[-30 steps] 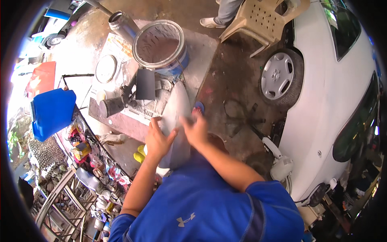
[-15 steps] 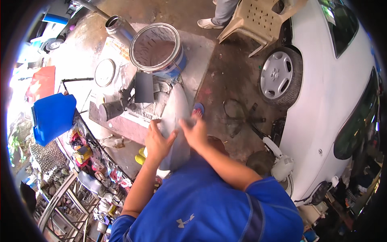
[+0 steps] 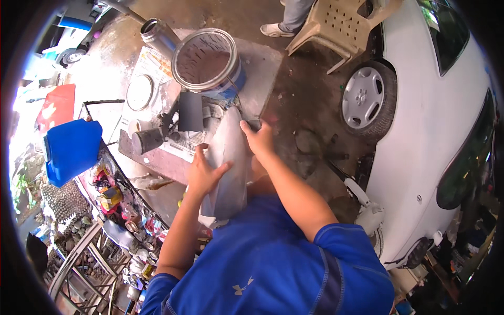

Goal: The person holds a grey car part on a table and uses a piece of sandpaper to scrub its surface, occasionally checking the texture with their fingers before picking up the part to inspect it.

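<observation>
On blue shirt (image 3: pixel 283 268), pale logo (image 3: pixel 242 286); left grip (image 3: pixel 202 174) clasping grey part (image 3: pixel 229 152), right grip (image 3: pixel 261 139) holding dark block (image 3: pixel 254 125).

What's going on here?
Someone in a blue shirt has a long pale panel before them. The left hand rests spread on it; the right hand is at its right edge, apparently gripping a small dark piece. An open bucket stands beyond, on the table.
</observation>
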